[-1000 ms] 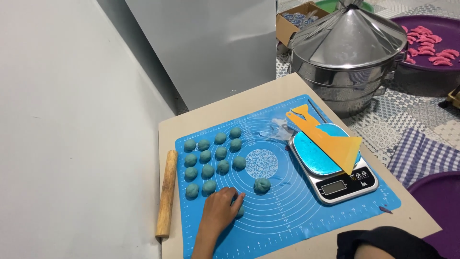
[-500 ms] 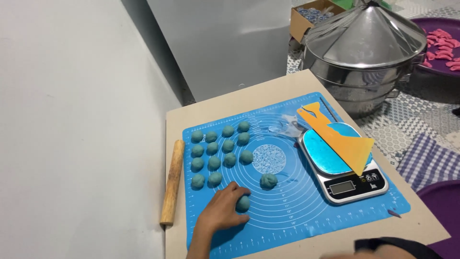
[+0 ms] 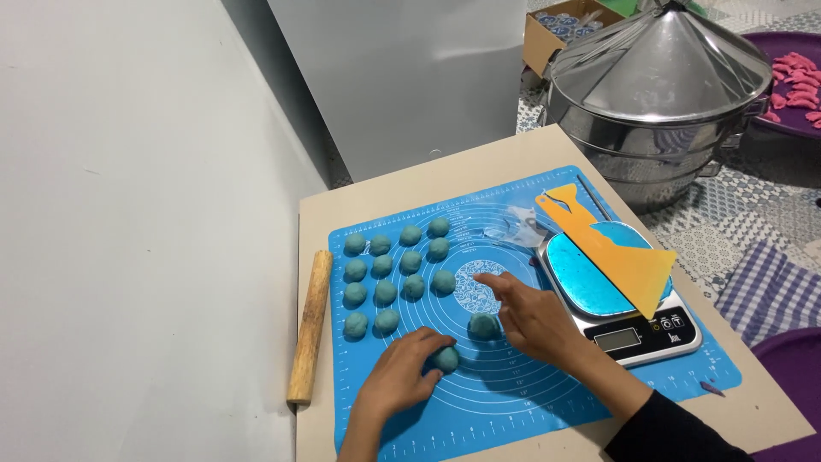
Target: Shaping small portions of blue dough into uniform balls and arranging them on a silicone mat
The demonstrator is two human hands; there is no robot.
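My left hand rests on the blue silicone mat, its fingers curled over a teal dough ball. My right hand lies on the mat with the index finger stretched out, right beside another teal dough ball. Several more teal dough balls stand in rows at the mat's left part. A pale floured circle marks the mat's centre, just under my right fingertip.
A wooden rolling pin lies left of the mat. A kitchen scale holds blue dough and an orange scraper. A steel steamer with a conical lid stands on the floor behind. A purple tray of pink pieces sits far right.
My right hand has come into view and reached onto the mat beside the loose dough ball. My left hand stays over its ball. The camera has shifted, moving the table rightwards in view.
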